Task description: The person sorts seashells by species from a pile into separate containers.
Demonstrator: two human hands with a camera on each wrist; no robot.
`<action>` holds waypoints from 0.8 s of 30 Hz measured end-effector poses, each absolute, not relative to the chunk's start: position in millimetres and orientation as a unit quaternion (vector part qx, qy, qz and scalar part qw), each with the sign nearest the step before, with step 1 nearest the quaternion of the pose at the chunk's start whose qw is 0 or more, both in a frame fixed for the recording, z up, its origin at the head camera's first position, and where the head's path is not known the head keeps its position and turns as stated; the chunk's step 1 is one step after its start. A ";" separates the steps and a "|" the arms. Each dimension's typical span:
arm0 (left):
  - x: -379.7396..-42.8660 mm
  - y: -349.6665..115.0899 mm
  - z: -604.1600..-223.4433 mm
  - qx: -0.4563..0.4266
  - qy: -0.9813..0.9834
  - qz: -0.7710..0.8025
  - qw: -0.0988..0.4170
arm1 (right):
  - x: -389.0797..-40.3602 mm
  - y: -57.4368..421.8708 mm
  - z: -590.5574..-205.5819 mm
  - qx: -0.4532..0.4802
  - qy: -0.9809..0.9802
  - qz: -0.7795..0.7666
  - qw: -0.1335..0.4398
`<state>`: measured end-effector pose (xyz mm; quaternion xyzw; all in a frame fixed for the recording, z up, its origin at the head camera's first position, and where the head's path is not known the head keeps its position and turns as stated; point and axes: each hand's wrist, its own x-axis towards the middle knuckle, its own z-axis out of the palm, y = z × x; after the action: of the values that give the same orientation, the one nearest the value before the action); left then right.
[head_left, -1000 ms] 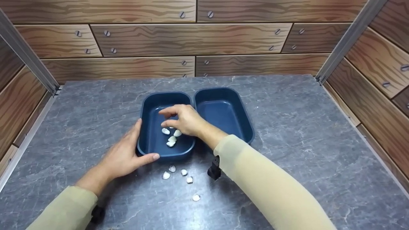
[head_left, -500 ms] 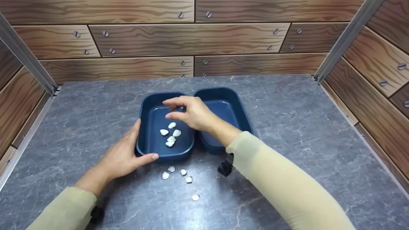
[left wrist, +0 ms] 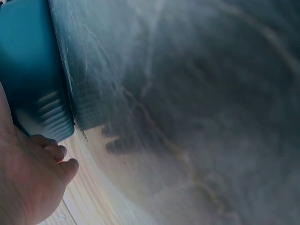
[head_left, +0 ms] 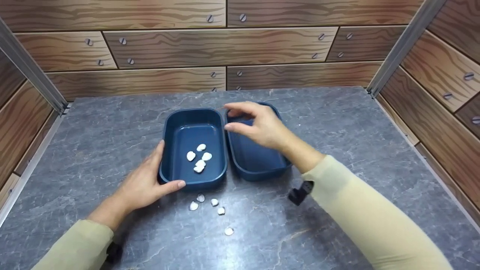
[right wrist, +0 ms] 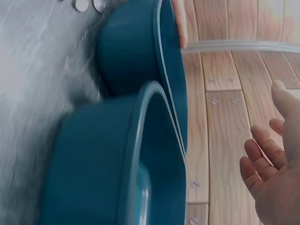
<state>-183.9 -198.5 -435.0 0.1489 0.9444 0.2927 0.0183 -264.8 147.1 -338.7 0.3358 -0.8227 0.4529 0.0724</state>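
Observation:
Two dark blue rectangular tubs stand side by side in the head view. Several white seashells (head_left: 206,156) lie in the left tub (head_left: 193,183). My left hand (head_left: 144,183) rests against that tub's left side and near corner, thumb along the front rim and fingers along the side wall. Over the right tub (head_left: 258,174) hovers my right hand (head_left: 262,125), its thumb and fingers apart with nothing between them. The right wrist view also shows this hand (right wrist: 272,159) with loosely bent fingers, above the tub rims. Several more seashells (head_left: 214,202) lie on the table in front of the left tub.
The grey marbled table (head_left: 348,150) carries the tubs. Wood-patterned panels (head_left: 221,47) close off the back and both sides, with metal posts (head_left: 397,45) at the corners. A black wrist device (head_left: 301,192) hangs beneath the right sleeve.
My right hand has moved right, from above the left tub to above the right tub, uncovering the shells. My left hand stays at the left tub's side.

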 end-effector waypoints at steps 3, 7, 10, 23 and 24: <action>-184.0 -198.3 -434.6 0.150 0.945 0.291 0.015 | -262.7 167.9 -337.8 0.334 -0.831 0.434 0.100; -183.9 -198.3 -434.8 0.150 0.945 0.290 0.015 | -257.1 195.8 -340.1 0.312 -0.862 0.381 0.121; -183.9 -197.9 -434.9 0.148 0.945 0.291 0.017 | -251.7 215.3 -344.9 0.292 -0.888 0.336 0.117; -184.4 -198.0 -435.4 0.149 0.946 0.289 0.011 | -236.2 262.3 -382.7 0.218 -0.947 0.235 0.026; -184.4 -198.1 -435.6 0.149 0.945 0.290 0.011 | -235.3 263.6 -385.5 0.217 -0.948 0.232 0.021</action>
<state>-184.4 -198.1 -435.6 0.1490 0.9454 0.2896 0.0108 -235.3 263.6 -385.5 0.2165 -0.9481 0.2318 0.0207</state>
